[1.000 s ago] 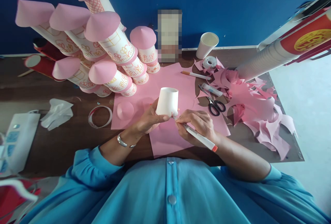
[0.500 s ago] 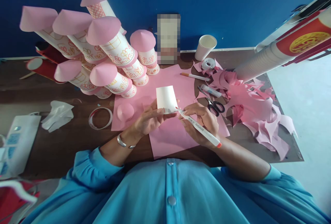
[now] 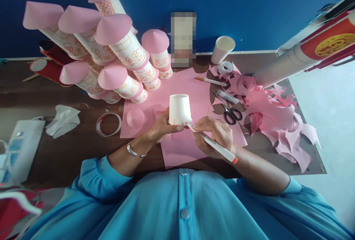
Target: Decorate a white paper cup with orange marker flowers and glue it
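My left hand (image 3: 161, 129) holds a small white paper cup (image 3: 179, 108) above the pink paper sheets (image 3: 191, 147), its thumb along the cup's lower edge. A short orange-red mark shows low on the cup's side. In my right hand (image 3: 215, 134) is a white marker (image 3: 219, 147) with an orange-red end cap, its tip at the cup's lower right edge. To the left stand several decorated cup towers (image 3: 126, 51) with pink cone tops. A small pink cone (image 3: 135, 118) lies on the paper.
Black-handled scissors (image 3: 232, 114), a glue tube (image 3: 227, 96), another marker (image 3: 210, 81) and pink scraps (image 3: 273, 116) lie right. A tape roll (image 3: 108, 124) is left. At the back are a white cup (image 3: 223, 49) and a phone-like object (image 3: 183, 40); a cup stack (image 3: 285, 66) leans right.
The cup has tilted, so its rim opening and a short orange-red mark now show. The marker has shifted slightly down with my right hand, and the view has moved a little.
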Motion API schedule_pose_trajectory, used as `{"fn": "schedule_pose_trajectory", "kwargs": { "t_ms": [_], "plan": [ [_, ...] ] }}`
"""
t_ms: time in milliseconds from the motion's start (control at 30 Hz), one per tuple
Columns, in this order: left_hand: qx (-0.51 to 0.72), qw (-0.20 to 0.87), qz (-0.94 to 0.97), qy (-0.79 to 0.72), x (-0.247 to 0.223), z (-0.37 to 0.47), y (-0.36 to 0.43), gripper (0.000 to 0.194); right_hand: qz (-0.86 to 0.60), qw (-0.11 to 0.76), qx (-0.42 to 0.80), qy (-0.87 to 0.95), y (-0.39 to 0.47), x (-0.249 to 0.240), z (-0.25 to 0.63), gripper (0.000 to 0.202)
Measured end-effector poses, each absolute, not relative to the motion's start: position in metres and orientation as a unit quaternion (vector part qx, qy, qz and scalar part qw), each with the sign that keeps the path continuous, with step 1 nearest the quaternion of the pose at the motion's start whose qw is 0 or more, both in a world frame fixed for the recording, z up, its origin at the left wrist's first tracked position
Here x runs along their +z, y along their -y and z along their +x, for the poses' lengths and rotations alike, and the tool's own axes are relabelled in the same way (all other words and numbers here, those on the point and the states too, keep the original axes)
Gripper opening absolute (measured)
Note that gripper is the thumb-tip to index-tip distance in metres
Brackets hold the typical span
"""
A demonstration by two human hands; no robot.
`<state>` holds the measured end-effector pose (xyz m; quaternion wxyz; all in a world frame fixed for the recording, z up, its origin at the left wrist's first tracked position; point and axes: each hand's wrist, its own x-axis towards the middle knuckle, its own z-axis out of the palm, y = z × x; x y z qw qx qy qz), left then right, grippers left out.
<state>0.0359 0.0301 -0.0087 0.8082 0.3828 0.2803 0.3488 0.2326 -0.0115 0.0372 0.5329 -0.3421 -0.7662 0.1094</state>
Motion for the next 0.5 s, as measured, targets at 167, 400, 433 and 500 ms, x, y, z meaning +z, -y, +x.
{"fn": "schedule_pose_trajectory", "kwargs": {
  "t_ms": [167, 400, 433, 500],
  "plan": [
    [0.334, 0.819, 0.377, -0.276, -0.0068, 0.0362, -0.0298, 0.054, -0.353, 0.53, 0.075, 0.767, 0.0105, 0.0368, 0.2304, 0.017],
    [0.327, 0.82, 0.383, -0.272, -0.0041, 0.0367, -0.0303, 0.054, -0.355, 0.521, 0.061, 0.774, 0.0098, 0.0356, 0.2317, 0.016],
    [0.325, 0.82, 0.384, -0.274, -0.0043, 0.0364, -0.0303, 0.055, -0.355, 0.519, 0.06, 0.775, 0.01, 0.0355, 0.2318, 0.016],
    [0.32, 0.819, 0.387, -0.278, -0.0049, 0.0359, -0.0302, 0.056, -0.357, 0.518, 0.057, 0.775, 0.0101, 0.0354, 0.2317, 0.017]
  ]
}}
